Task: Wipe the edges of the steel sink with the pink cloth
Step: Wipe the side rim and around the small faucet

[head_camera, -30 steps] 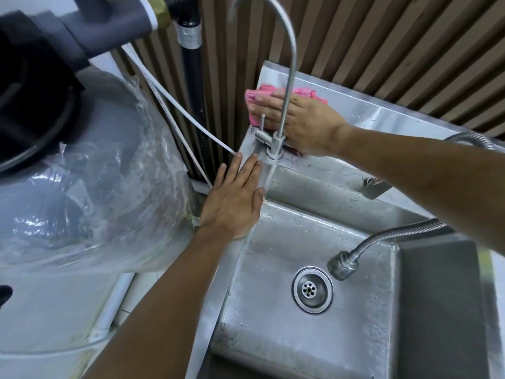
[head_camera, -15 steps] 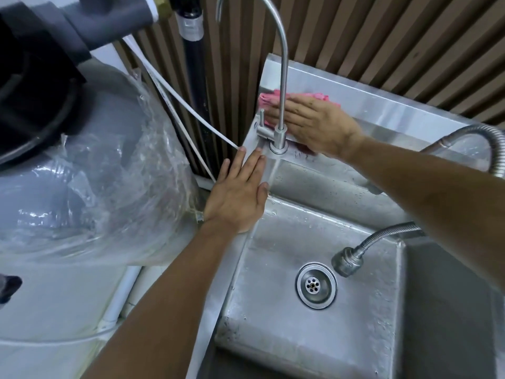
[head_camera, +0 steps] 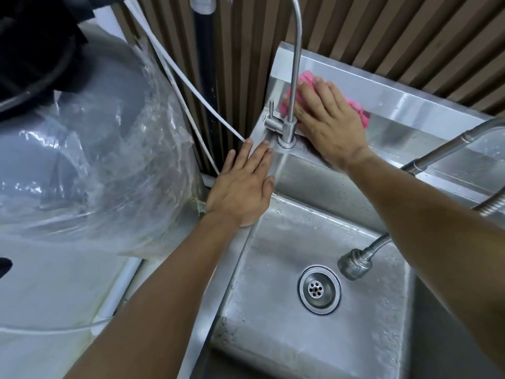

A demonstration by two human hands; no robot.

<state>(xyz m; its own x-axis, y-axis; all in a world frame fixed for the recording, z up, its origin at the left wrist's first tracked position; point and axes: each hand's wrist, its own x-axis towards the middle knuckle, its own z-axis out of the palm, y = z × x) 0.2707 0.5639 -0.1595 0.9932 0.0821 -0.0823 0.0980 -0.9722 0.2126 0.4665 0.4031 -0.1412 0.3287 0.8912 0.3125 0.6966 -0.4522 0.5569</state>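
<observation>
Right hand (head_camera: 329, 124) pressing pink cloth (head_camera: 362, 116) on the steel sink (head_camera: 273, 283) far ledge
Cloth lying lengthwise along the ledge, behind the faucet (head_camera: 293, 77), fingers flat; left hand (head_camera: 240, 192) resting open on left rim.

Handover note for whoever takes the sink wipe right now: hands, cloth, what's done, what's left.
Right hand: flat, fingers straight, pressing the pink cloth on the sink's back ledge, just behind the thin tap.
Left hand: open, resting flat on the left rim of the sink.
Done: cannot tell which edges are already wiped.
Left: probably the left rim; the front and right rims are barely in view.
</observation>
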